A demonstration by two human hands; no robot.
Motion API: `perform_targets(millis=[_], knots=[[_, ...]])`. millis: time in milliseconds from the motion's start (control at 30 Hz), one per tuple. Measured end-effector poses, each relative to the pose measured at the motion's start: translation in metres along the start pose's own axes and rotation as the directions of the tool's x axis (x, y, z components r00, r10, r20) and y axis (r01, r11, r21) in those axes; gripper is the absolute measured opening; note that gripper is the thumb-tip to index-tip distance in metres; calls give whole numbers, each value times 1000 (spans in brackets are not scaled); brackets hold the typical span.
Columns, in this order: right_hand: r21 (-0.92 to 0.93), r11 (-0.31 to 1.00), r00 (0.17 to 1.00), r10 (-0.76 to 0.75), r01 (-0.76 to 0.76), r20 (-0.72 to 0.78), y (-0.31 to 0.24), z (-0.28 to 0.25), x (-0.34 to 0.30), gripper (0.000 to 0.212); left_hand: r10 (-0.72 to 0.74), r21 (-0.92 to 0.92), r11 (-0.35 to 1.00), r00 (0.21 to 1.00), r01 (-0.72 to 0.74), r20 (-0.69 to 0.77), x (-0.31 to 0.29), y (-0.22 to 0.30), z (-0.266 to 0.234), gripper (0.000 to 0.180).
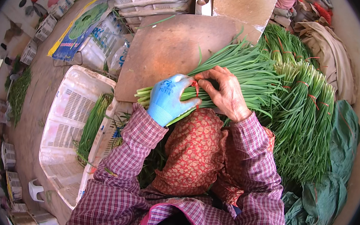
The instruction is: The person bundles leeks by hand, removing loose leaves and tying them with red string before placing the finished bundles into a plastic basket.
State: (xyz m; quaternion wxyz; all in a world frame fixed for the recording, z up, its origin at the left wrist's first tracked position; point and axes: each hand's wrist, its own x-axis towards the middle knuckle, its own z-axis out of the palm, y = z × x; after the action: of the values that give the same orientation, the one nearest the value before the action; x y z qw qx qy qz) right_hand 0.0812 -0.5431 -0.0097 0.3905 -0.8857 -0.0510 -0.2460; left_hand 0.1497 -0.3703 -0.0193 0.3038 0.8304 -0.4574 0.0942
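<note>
Fingers [209, 88] pinching red tie [195, 87] on green bundle [248, 71]

Your right hand [230, 95], bare, is pinching the red tie at the upper side of the bundle, thumb and index finger coming close together at the tips. Your left hand [168, 94], in a light blue glove, is gripping the bundle just left of the tie, fingers curling over the top and thumb pointing right along the near side. The bundle is lying crosswise in front of you, over the near edge of the brown surface [165, 45] and above the red floral cloth [192, 158] covering your lap. Its pale cut ends are pointing left, its leafy part fanning out to the right. The tie is running across the stalks between your hands.

On your right, more tied bundles [305, 110] are lying piled up, red ties showing, with a green sheet [334, 166] lying beside them. On your left, a white crate [68, 111] is holding loose greens [93, 125]. Stacked crates [152, 0] are standing beyond the surface, and a blue-and-yellow sack [78, 31] is lying farther left.
</note>
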Motion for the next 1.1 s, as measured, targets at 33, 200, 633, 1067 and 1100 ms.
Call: perform_targets(millis=[33,200,633,1067,1100], knots=[[8,1000,1000,12,-12,-10,2,1,1,19,1,1,1000,1000,-1,10,1,0,0,48],[-76,997,1000,-29,29,-2,-5,4,-1,15,8,-8,1000,999,-7,37,2,-2,3,46],[428,903,985,87,-15,-150,-17,21,30,16,-15,236,970,949,-63,314,19,-24,-36,101],[808,587,988,150,-56,-40,20,57,86,13,34,364,918,948,-155,317,42,-21,-76,81],[836,543,980,197,-77,-38,27,58,87,13,74,406,903,981,-143,179,33,-13,-69,78]])
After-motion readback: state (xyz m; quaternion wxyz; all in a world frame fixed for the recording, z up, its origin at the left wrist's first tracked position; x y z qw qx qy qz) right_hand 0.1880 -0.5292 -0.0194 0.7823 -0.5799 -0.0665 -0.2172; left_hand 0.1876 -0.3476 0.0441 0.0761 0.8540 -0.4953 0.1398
